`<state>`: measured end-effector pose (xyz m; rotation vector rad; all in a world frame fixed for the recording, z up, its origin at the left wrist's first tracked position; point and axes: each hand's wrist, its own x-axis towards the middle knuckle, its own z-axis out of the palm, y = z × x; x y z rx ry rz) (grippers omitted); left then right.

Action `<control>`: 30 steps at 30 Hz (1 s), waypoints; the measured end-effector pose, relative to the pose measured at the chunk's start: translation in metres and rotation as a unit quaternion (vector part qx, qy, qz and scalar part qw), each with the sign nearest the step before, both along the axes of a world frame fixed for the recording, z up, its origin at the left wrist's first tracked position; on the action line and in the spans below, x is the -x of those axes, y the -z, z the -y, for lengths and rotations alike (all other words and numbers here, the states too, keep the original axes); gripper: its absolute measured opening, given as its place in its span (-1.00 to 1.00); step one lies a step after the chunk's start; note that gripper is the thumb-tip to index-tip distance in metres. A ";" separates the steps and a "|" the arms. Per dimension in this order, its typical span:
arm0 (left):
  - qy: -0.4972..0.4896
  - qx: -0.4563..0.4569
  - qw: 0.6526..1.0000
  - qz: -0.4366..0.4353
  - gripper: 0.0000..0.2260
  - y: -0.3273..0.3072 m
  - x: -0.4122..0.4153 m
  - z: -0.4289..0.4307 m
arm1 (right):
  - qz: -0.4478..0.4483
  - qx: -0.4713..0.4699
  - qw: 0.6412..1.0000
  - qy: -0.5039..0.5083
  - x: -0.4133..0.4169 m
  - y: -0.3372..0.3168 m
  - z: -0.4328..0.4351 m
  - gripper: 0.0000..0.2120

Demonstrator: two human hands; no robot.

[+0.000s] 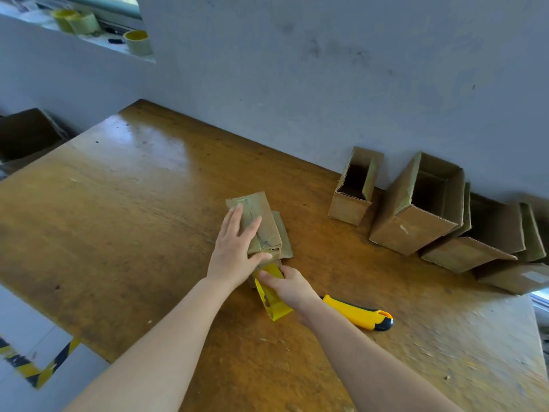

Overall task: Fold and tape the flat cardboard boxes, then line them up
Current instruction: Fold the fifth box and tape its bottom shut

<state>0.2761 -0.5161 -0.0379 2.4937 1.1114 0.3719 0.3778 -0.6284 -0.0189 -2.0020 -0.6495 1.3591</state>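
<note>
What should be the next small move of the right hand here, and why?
Probably draw the tape roll a little down and toward the body, so the strip wraps the near end of the small box. The left hand presses flat on its taped top, the right hand grips the roll at that end, and the utility knife lies untouched on the table.
</note>
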 end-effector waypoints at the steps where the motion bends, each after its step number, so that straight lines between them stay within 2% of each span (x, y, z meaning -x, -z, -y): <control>1: -0.027 0.024 0.999 0.039 -0.25 0.001 0.003 0.005 | -0.014 -0.005 1.000 0.005 0.000 -0.001 0.002 -0.55; 3: -0.088 0.062 0.986 0.128 -0.35 0.003 0.010 0.017 | -0.044 -0.014 0.999 0.023 0.000 0.000 0.005 -0.58; 5: -0.175 0.078 0.961 0.197 -0.55 0.006 0.014 0.033 | -0.065 -0.021 0.997 0.036 0.001 0.002 0.006 -0.59; 8: -0.293 0.173 0.918 0.203 -0.91 0.005 0.014 0.057 | -0.044 -0.020 0.998 0.029 0.002 0.006 0.008 -0.62; 9: -0.299 0.226 0.906 0.197 -0.93 0.004 0.013 0.062 | -0.040 -0.022 0.999 0.029 0.003 0.008 0.008 -0.62; 11: -0.288 0.318 0.883 0.190 -0.80 0.002 0.008 0.067 | -0.045 -0.025 0.998 0.024 0.004 0.006 0.011 -0.62; 15: -0.305 0.442 0.816 0.213 -0.87 -0.004 -0.001 0.064 | -0.027 -0.032 0.999 0.007 0.000 0.004 0.014 -0.64; 17: -0.324 0.488 0.775 0.236 -0.90 -0.005 -0.003 0.061 | 0.035 -0.044 0.998 0.040 -0.011 0.003 0.017 -0.69; 18: -0.332 0.504 0.759 0.243 -0.92 -0.005 -0.003 0.061 | 0.104 -0.037 0.993 0.044 -0.019 0.003 0.021 -0.70; 21: -0.349 0.540 0.721 0.258 -0.90 -0.010 -0.003 0.061 | 0.343 0.074 0.936 -0.036 -0.045 0.008 0.042 -0.61; 23: -0.351 0.560 0.701 0.269 -0.86 -0.013 -0.003 0.063 | 0.388 0.157 0.905 -0.080 -0.054 0.014 0.057 -0.55; 25: -0.349 0.565 0.698 0.268 -0.83 -0.014 -0.003 0.064 | 0.404 0.198 0.886 -0.113 -0.056 0.021 0.069 -0.55; 28: -0.348 0.564 0.702 0.263 -0.81 -0.015 -0.004 0.065 | 0.454 0.185 0.858 -0.153 -0.057 0.030 0.079 -0.61; 30: -0.348 0.563 0.704 0.258 -0.80 -0.015 -0.003 0.065 | 0.469 0.157 0.853 -0.164 -0.059 0.032 0.084 -0.63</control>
